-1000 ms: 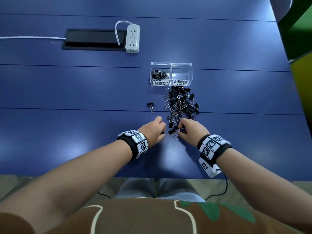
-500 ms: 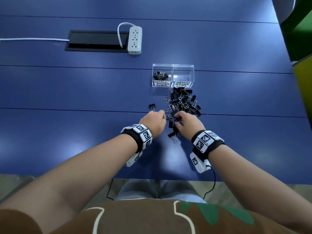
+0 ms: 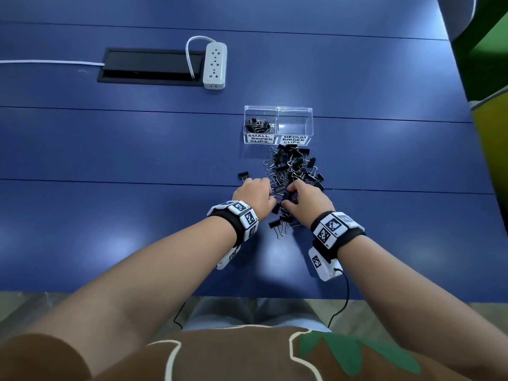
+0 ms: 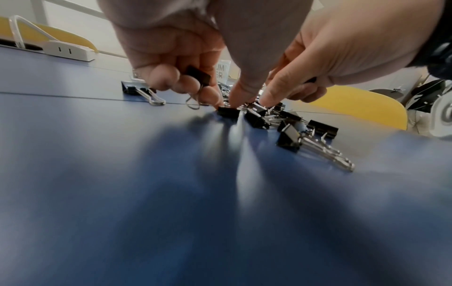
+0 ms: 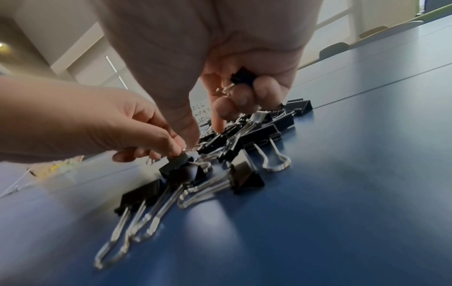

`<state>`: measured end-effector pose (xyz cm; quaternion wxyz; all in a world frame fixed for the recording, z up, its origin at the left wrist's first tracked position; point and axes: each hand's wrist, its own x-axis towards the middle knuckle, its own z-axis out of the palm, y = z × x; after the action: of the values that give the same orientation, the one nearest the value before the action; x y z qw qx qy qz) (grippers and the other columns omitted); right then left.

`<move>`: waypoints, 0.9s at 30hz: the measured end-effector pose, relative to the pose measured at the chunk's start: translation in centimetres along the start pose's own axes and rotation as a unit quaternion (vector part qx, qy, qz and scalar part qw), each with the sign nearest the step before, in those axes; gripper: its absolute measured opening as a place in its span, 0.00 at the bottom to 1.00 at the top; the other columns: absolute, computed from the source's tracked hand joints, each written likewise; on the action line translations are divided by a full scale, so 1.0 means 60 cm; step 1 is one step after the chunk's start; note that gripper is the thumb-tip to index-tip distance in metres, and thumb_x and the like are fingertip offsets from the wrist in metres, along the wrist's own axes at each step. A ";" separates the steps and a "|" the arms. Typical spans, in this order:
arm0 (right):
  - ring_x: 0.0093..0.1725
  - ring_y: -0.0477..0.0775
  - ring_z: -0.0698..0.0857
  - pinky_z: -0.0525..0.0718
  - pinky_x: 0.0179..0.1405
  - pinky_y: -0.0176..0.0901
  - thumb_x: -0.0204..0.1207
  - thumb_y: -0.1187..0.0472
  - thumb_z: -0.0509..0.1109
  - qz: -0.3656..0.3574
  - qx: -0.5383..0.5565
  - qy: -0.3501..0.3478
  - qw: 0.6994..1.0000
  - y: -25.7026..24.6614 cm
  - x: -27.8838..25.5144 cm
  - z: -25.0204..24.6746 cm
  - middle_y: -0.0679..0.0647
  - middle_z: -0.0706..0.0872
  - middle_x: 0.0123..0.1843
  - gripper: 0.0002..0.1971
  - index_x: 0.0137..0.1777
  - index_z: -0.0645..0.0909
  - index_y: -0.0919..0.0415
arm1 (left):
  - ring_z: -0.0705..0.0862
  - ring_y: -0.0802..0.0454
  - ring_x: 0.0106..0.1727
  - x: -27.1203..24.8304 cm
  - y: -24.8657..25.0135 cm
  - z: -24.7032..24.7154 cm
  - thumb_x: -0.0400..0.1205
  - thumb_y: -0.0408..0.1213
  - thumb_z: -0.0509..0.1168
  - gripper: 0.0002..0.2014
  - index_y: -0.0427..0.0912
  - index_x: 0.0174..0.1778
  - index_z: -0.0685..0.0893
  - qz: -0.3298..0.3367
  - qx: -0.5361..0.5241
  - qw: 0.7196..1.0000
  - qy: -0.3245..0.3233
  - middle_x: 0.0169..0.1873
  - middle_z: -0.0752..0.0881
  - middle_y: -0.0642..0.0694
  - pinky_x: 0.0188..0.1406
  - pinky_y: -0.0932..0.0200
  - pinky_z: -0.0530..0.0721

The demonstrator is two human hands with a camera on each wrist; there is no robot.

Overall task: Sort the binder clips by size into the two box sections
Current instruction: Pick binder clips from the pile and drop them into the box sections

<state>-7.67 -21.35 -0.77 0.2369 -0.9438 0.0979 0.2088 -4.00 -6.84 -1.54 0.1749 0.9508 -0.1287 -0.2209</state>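
A pile of black binder clips (image 3: 292, 167) lies on the blue table just in front of a clear two-section box (image 3: 278, 125). Its left section, labelled small, holds several clips (image 3: 258, 125); the right section, labelled medium, shows none. My left hand (image 3: 255, 198) holds a small clip (image 4: 198, 77) curled in its fingers while its thumb and forefinger touch another clip (image 4: 228, 112) on the table. My right hand (image 3: 305, 200) keeps a small clip (image 5: 242, 77) tucked under its curled fingers, its forefinger reaching into the pile (image 5: 244, 143).
One stray clip (image 3: 244, 176) lies left of the pile. A white power strip (image 3: 215, 66) and a black cable hatch (image 3: 151, 66) sit further back. Yellow and green furniture (image 3: 489, 127) borders the table's right edge.
Both hands have moved forward from the pile's near end into its middle, drawing closer together over the clips.
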 end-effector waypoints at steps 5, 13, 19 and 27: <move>0.46 0.54 0.82 0.81 0.44 0.45 0.71 0.53 0.69 -0.034 0.005 -0.023 0.999 -0.006 0.005 0.007 0.47 0.82 0.42 0.10 0.51 0.77 0.52 | 0.77 0.43 0.60 -0.006 -0.019 -0.001 0.79 0.39 0.58 0.09 0.42 0.53 0.78 -0.011 0.003 1.000 0.005 0.54 0.83 0.44 0.48 0.50 0.77; 0.40 0.54 0.79 0.80 0.39 0.44 0.76 0.60 0.63 -0.047 -0.006 0.022 0.999 -0.020 0.044 -0.025 0.49 0.80 0.41 0.09 0.55 0.79 0.53 | 0.77 0.42 0.60 -0.015 -0.031 0.000 0.81 0.43 0.61 0.11 0.39 0.54 0.76 -0.012 0.011 1.000 -0.015 0.56 0.78 0.42 0.53 0.46 0.81; 0.48 0.57 0.81 0.80 0.45 0.45 0.78 0.59 0.63 -0.079 -0.060 -0.023 0.995 -0.043 0.074 -0.034 0.54 0.84 0.57 0.15 0.65 0.74 0.52 | 0.78 0.39 0.59 -0.015 -0.040 0.007 0.83 0.36 0.59 0.08 0.35 0.52 0.77 0.013 0.007 0.999 -0.048 0.56 0.76 0.38 0.55 0.43 0.81; 0.36 0.52 0.79 0.76 0.35 0.40 0.74 0.60 0.68 -0.061 0.070 -0.029 0.995 -0.044 0.075 -0.024 0.45 0.77 0.33 0.05 0.49 0.79 0.57 | 0.79 0.46 0.46 0.033 -0.040 -0.064 0.82 0.36 0.64 0.06 0.36 0.48 0.82 0.015 -0.121 0.990 0.066 0.48 0.79 0.41 0.54 0.51 0.79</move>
<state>-2.38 -20.14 -0.54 0.3169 -0.9228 0.0480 0.2140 -0.08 -4.22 0.03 0.2997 0.9333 -0.1033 -0.1689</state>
